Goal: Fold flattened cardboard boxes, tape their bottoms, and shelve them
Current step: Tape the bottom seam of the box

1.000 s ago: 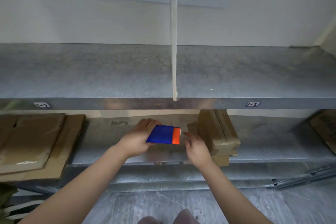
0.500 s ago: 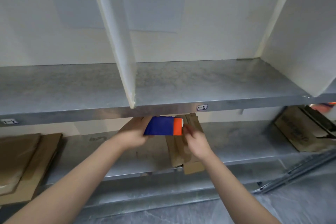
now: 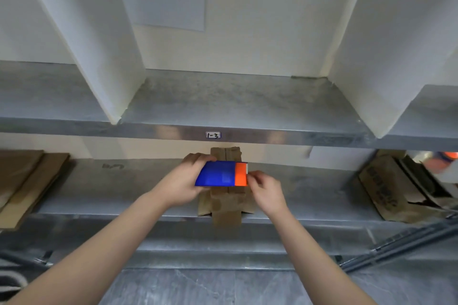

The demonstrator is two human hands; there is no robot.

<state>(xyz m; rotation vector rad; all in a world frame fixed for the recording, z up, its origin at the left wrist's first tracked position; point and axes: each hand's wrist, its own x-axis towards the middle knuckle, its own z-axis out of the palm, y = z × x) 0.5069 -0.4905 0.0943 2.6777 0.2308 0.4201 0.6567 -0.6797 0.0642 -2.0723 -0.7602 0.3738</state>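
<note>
In the head view, a blue and orange tape dispenser is held just above a cardboard box that rests on the lower metal shelf, its near end hanging over the shelf's front edge. The left hand has its fingers wrapped shut around the dispenser's blue end, which lies in the palm. The right hand is at the orange end, its fingertips pinched together against the toothed edge; what they grip, if anything, cannot be told.
</note>
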